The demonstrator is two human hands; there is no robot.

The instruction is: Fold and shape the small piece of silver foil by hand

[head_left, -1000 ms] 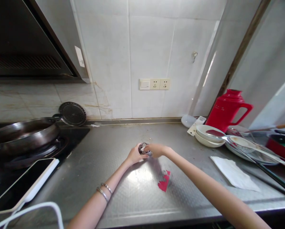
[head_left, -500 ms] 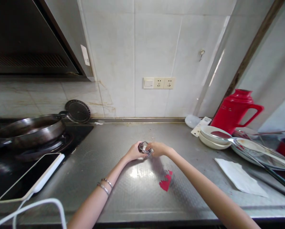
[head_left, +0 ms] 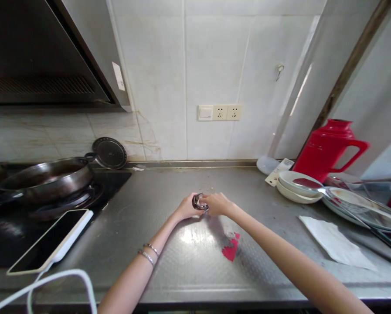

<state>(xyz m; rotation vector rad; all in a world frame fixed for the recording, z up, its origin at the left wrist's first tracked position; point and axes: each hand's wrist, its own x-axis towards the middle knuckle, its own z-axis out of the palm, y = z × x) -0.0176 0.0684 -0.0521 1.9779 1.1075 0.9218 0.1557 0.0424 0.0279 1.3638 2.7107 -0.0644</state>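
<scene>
Over the middle of the steel counter (head_left: 143, 226), my left hand (head_left: 187, 206) is closed round a small shiny glass-like container (head_left: 199, 201) with a dark rim. My right hand (head_left: 216, 204) meets it from the right, its fingers bent at the container's opening; whether they pinch anything inside is hidden. Two bracelets circle my left wrist. A torn red piece (head_left: 231, 249) lies flat on the counter below my right hand.
Left, a phone (head_left: 51, 244) with a white cable lies beside the stove, which bears a pan (head_left: 56, 179). Right are a red thermos (head_left: 328, 150), stacked bowls (head_left: 298, 194), plates with utensils and a white paper (head_left: 337, 242). A wall socket (head_left: 219, 112) is behind.
The view has shifted slightly, moving the surroundings a little to the right. My right fingers have shifted slightly over the container's opening; my left hand still holds it.
</scene>
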